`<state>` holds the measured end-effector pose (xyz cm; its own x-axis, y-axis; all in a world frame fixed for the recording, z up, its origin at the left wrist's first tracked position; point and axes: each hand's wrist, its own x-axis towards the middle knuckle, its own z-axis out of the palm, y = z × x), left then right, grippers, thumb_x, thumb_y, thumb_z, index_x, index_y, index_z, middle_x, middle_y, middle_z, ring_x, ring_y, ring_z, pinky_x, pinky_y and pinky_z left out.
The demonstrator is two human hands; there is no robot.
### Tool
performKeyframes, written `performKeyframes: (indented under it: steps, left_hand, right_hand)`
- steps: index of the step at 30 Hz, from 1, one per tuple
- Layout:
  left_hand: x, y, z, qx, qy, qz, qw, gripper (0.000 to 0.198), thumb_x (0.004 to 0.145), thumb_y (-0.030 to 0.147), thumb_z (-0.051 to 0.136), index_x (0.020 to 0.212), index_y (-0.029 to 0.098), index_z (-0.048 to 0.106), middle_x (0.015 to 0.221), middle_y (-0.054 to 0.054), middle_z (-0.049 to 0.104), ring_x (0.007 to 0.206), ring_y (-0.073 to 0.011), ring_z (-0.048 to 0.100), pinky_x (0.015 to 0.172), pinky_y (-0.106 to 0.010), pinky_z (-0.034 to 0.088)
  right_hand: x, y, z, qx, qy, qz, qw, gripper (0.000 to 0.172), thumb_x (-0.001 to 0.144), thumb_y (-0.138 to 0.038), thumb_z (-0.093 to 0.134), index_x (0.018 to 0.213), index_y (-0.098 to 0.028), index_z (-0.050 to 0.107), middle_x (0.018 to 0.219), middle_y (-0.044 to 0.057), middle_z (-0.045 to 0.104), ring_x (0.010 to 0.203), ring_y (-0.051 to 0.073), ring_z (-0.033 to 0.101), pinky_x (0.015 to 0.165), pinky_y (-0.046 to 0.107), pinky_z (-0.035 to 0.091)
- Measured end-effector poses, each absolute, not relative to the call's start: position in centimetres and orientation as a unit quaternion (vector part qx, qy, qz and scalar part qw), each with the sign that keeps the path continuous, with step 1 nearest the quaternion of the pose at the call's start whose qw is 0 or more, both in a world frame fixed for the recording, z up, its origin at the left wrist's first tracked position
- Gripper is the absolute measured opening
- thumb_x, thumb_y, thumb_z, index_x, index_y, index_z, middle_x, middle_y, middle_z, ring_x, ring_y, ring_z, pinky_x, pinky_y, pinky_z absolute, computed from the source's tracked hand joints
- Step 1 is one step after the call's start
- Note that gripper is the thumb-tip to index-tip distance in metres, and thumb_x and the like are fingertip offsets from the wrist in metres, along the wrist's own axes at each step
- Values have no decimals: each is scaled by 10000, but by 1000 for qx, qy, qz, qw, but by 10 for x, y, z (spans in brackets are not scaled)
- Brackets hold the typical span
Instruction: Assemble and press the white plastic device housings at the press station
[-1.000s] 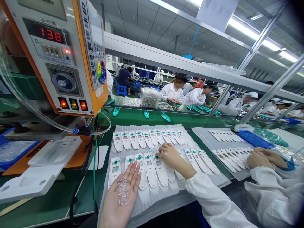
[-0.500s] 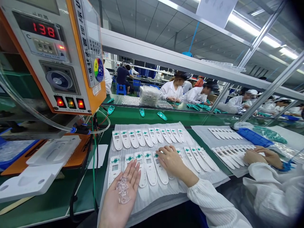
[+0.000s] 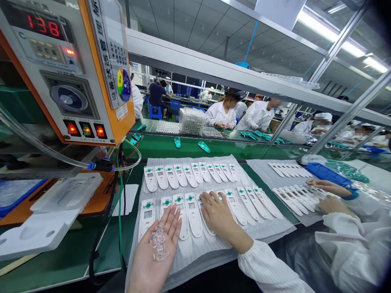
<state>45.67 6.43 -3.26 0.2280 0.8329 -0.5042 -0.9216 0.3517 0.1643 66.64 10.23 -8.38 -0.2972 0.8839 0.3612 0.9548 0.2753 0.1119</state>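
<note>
My left hand (image 3: 146, 264) is held palm up, its fingers stretched out, bearing a small heap of clear plastic pieces (image 3: 159, 246). My right hand (image 3: 220, 219) reaches palm down over the nearer row of white plastic casings, fingers bent toward their upper ends. It covers much of the casings under it, and whatever its fingertips hold is hidden. Beside my left fingers stands a white casing (image 3: 193, 217) with a rectangular window and a green mark at its top. A farther row of similar casings (image 3: 178, 178) lies behind, on a white foam sheet (image 3: 195, 254).
At left is an orange-edged machine (image 3: 73, 118) reading 138, with hoses and cables below. A white fixture (image 3: 39, 228) lies beneath it. On the right, a co-worker's hands (image 3: 331, 199) work over other casings near a blue tray (image 3: 328, 175). Green casings (image 3: 204, 147) lie behind.
My right hand has shifted slightly, with its fingers a little farther right and more bent. A co-worker's hands on the right have moved apart. The left hand stays put.
</note>
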Motion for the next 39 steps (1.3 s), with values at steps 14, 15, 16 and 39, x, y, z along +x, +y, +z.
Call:
performKeyframes:
  steps: [14, 15, 16, 39]
  left_hand:
    - [458, 64, -36, -64, 260, 575, 773, 496, 943, 171, 316, 1412, 44, 411, 1167, -247, 679, 1083, -270, 665, 822, -386, 610]
    - [458, 64, -36, -64, 260, 575, 773, 496, 943, 168, 310, 1413, 43, 410, 1162, -246, 681, 1082, -269, 666, 820, -386, 610]
    - [458, 64, -35, -64, 260, 574, 774, 496, 944, 169, 306, 1413, 44, 408, 1158, -243, 684, 1081, -268, 667, 818, -386, 611]
    - [458, 67, -36, -67, 260, 570, 777, 505, 951, 186, 291, 1432, 66, 384, 1130, -217, 705, 1067, -261, 675, 801, -382, 618]
  right_hand:
    - [664, 102, -84, -599, -781, -140, 107, 379, 972, -279, 409, 1322, -210, 537, 1336, 77, 570, 1253, 267, 445, 1069, 497, 252]
    - [664, 102, -84, -600, -781, -138, 108, 379, 968, -272, 413, 1322, -210, 536, 1337, 78, 569, 1253, 266, 446, 1072, 497, 251]
    - [663, 103, -83, -601, -780, -136, 109, 381, 964, -263, 419, 1323, -209, 534, 1334, 79, 571, 1249, 263, 450, 1074, 496, 253]
    - [651, 101, -78, -645, -739, -98, 171, 362, 941, -194, 445, 1291, -208, 538, 1304, 51, 593, 1217, 257, 472, 1049, 502, 249]
